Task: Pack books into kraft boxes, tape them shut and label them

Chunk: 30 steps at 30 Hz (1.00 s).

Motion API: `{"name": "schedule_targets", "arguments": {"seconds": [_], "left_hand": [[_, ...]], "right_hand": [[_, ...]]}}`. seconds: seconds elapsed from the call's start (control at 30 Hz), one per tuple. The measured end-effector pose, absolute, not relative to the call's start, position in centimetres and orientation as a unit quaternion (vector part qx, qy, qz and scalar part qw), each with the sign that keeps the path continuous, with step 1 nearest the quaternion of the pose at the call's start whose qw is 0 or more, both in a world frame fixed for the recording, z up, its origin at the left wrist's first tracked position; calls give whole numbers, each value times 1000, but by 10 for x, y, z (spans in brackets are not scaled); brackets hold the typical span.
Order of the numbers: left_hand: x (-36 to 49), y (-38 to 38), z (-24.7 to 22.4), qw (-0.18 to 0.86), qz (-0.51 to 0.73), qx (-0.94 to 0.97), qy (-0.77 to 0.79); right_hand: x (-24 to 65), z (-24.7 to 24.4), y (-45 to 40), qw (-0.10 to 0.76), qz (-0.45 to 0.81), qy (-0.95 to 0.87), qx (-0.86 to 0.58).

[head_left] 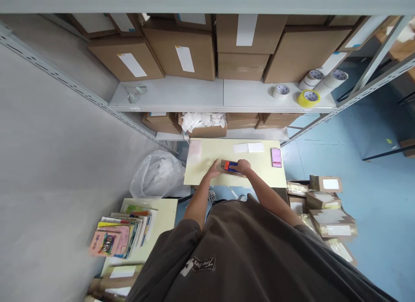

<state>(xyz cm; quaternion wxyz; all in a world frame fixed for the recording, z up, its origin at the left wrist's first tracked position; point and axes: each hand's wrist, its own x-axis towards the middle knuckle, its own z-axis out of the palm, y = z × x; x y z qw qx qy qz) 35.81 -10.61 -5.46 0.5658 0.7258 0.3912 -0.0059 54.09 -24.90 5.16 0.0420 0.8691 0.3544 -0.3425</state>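
Observation:
On the pale yellow table (207, 177), a small brown package (234, 173) lies near the front edge, between my hands. My right hand (244, 166) is closed round a blue and orange tape dispenser (231, 165) that rests over the package. At the package's left end is my left hand (214, 168), touching it; its fingers are partly spread. Behind the hands are white label sheets (248, 147), and a pink-screened phone (276, 157) lies at the table's right end.
A shelf (194, 94) with cartons and tape rolls (281, 91) stands behind the table. Packed parcels (330, 217) are piled at the right. To the left are a clear bag (157, 174) and a side table with books (121, 232).

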Motion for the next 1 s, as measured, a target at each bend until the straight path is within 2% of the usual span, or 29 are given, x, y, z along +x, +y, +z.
{"name": "schedule_targets", "arguments": {"seconds": [0.07, 0.17, 0.4, 0.6, 1.0], "left_hand": [[351, -120, -57, 531, 39, 702, 474], [352, -139, -58, 492, 80, 708, 500], [381, -144, -45, 432, 3, 735, 523], [390, -148, -42, 391, -4, 734, 556], [397, -167, -37, 326, -13, 761, 560]], "right_hand": [[542, 49, -251, 40, -338, 350, 873], [542, 46, -254, 37, -334, 352, 874], [542, 46, -248, 46, -329, 355, 874], [546, 56, -247, 48, -343, 342, 873], [591, 66, -313, 41, -337, 314, 887]]}}
